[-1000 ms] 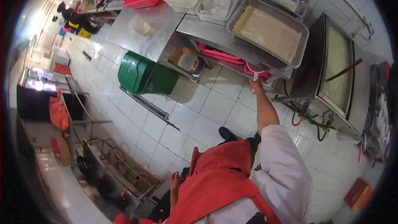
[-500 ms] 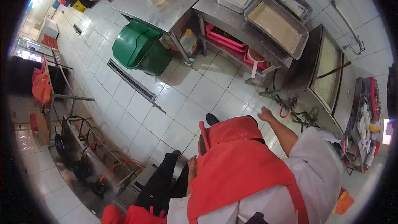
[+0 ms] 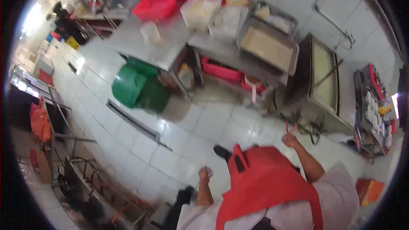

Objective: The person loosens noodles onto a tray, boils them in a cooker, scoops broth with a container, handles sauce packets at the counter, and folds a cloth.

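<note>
My left hand [image 3: 205, 173] hangs over the tiled floor [image 3: 187, 145], left of the red apron [image 3: 268, 179] on my body. Its fingers look loosely bent and apart, with nothing seen in them. On the other side, my right hand [image 3: 290, 140] is held low in front of the apron, also loosely bent and with nothing visible in it. Beyond it in the view lies a tangle of hoses [image 3: 309, 130] below a metal cabinet [image 3: 324, 89]; I see no contact. Motion blur softens both hands.
A green bin [image 3: 140, 87] stands beside the steel table [image 3: 170, 51]. A tray with a pale layer [image 3: 268, 49] rests on the lower bench. A floor drain [image 3: 136, 121] crosses the tiles. Gas-burner frames [image 3: 91, 183] are at left. Other people [image 3: 64, 23] stand far off.
My left hand has swung forward, away from the apron's side. The view has shifted, so the bin and tables sit lower in it. My right hand stays in front of the apron.
</note>
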{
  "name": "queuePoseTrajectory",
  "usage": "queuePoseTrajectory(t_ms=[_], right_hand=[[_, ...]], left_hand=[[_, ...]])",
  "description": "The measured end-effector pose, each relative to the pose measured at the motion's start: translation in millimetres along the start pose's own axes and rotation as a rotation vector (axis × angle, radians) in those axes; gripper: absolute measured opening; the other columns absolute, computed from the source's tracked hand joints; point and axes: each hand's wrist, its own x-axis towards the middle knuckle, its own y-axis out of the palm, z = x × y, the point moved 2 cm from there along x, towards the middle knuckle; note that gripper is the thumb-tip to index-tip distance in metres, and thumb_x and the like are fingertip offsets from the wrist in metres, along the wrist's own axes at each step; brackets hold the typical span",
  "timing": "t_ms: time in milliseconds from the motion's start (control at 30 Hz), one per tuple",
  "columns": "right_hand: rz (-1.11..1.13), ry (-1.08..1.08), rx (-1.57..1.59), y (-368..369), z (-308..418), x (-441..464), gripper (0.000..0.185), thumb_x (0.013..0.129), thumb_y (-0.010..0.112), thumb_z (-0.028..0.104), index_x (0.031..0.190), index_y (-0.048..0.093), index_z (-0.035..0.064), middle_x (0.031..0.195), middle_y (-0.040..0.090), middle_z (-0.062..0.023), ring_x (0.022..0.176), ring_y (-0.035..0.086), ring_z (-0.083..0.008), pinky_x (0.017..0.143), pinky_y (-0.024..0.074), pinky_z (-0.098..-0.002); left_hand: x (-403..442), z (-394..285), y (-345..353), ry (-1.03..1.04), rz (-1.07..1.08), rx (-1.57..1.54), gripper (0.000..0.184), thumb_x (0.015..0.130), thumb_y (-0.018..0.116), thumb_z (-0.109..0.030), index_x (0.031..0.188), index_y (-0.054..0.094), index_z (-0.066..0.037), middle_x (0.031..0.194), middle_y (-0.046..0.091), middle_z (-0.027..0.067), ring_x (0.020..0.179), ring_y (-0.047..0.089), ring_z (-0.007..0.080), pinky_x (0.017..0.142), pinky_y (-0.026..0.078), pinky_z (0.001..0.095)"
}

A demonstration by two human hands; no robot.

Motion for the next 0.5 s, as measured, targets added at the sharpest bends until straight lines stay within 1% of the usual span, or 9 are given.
queuePoseTrajectory(t_ms=[33, 67, 133, 167, 233, 300, 367, 400, 500], right_hand=[[0.028, 0.065, 0.000, -8.8, 13.6, -1.4, 0.031, 0.079, 0.055, 0.031, 0.074, 0.063, 0.0019, 0.077, 0.063, -0.0189, 0.076, 0.060, -0.0376, 0.078, 0.0447, -0.0497], [-0.007, -0.187, -0.200, 13.9, -5.3, 10.2, 0.031, 0.081, 0.053, 0.030, 0.075, 0.064, 0.0024, 0.077, 0.063, -0.0192, 0.080, 0.060, -0.0369, 0.084, 0.0413, -0.0498], [-0.151, -0.063, -0.051, 20.5, -0.6, -1.4, 0.028, 0.082, 0.050, 0.029, 0.081, 0.067, 0.0066, 0.078, 0.064, -0.0148, 0.085, 0.061, -0.0313, 0.086, 0.0418, -0.0443], [0.060, -0.111, 0.054, 28.3, -17.6, 3.0, 0.038, 0.087, 0.047, 0.037, 0.095, 0.062, 0.0026, 0.100, 0.062, -0.0189, 0.095, 0.059, -0.0363, 0.086, 0.0442, -0.0463], [-0.087, 0.004, 0.166, -2.0, 3.2, -21.2, 0.037, 0.086, 0.048, 0.036, 0.088, 0.066, 0.0034, 0.092, 0.065, -0.0170, 0.089, 0.061, -0.0357, 0.082, 0.0468, -0.0458], [-0.096, -0.023, 0.143, 10.8, -7.9, -51.8, 0.037, 0.086, 0.047, 0.035, 0.077, 0.067, 0.0048, 0.079, 0.066, -0.0147, 0.080, 0.062, -0.0350, 0.077, 0.0487, -0.0455], [-0.050, 0.140, 0.051, 30.2, -33.4, -67.0, 0.036, 0.085, 0.049, 0.033, 0.068, 0.068, 0.0076, 0.061, 0.065, -0.0071, 0.063, 0.066, -0.0210, 0.066, 0.0526, -0.0366], [-0.041, 0.201, 0.130, 38.2, -42.0, -81.9, 0.042, 0.085, 0.049, 0.040, 0.069, 0.068, 0.0060, 0.057, 0.064, -0.0073, 0.058, 0.065, -0.0207, 0.066, 0.0530, -0.0369], [-0.207, 0.529, 0.219, 54.4, -58.8, -121.8, 0.050, 0.084, 0.050, 0.048, 0.076, 0.067, 0.0023, 0.078, 0.066, -0.0188, 0.077, 0.065, -0.0360, 0.073, 0.0513, -0.0445]], left_hand=[[20.6, 0.5, -4.7, 0.039, 0.026, -0.047, 0.027, 0.086, 0.060, -0.024, 0.105, 0.052, -0.007, 0.084, 0.060, 0.0093, 0.070, 0.059, 0.0234, 0.058, 0.052, 0.0377], [38.8, -1.4, -10.7, 0.002, 0.110, -0.065, 0.025, 0.086, 0.061, -0.021, 0.103, 0.051, -0.006, 0.081, 0.061, 0.0100, 0.067, 0.060, 0.0232, 0.055, 0.052, 0.0371], [33.9, -26.3, 2.8, -0.110, -0.085, 0.048, 0.027, 0.087, 0.058, -0.018, 0.110, 0.050, -0.006, 0.096, 0.061, 0.0183, 0.080, 0.061, 0.0300, 0.061, 0.053, 0.0440], [34.4, -35.5, 6.7, -0.096, -0.047, 0.109, 0.032, 0.086, 0.059, -0.017, 0.115, 0.049, -0.007, 0.102, 0.059, 0.0212, 0.085, 0.061, 0.0329, 0.066, 0.052, 0.0471], [37.7, -61.9, 18.5, -0.159, -0.003, 0.162, 0.037, 0.087, 0.055, -0.028, 0.117, 0.051, -0.006, 0.101, 0.061, 0.0149, 0.088, 0.060, 0.0319, 0.072, 0.052, 0.0464], [50.1, -74.6, 30.7, -0.091, 0.019, 0.205, 0.035, 0.086, 0.053, -0.028, 0.114, 0.054, -0.007, 0.103, 0.061, 0.0164, 0.086, 0.062, 0.0322, 0.075, 0.050, 0.0459], [67.6, -96.1, 47.6, 0.010, 0.040, 0.270, 0.032, 0.086, 0.051, -0.028, 0.110, 0.057, -0.008, 0.104, 0.062, 0.0177, 0.084, 0.063, 0.0322, 0.077, 0.049, 0.0452], [71.4, -110.4, 65.4, 0.046, 0.068, 0.352, 0.032, 0.085, 0.051, -0.028, 0.109, 0.057, -0.008, 0.103, 0.062, 0.0175, 0.083, 0.063, 0.0319, 0.077, 0.049, 0.0450], [67.8, -143.0, 151.9, 0.147, 0.189, 0.646, 0.031, 0.085, 0.051, -0.029, 0.106, 0.058, -0.008, 0.099, 0.062, 0.0170, 0.081, 0.063, 0.0308, 0.076, 0.049, 0.0443]])
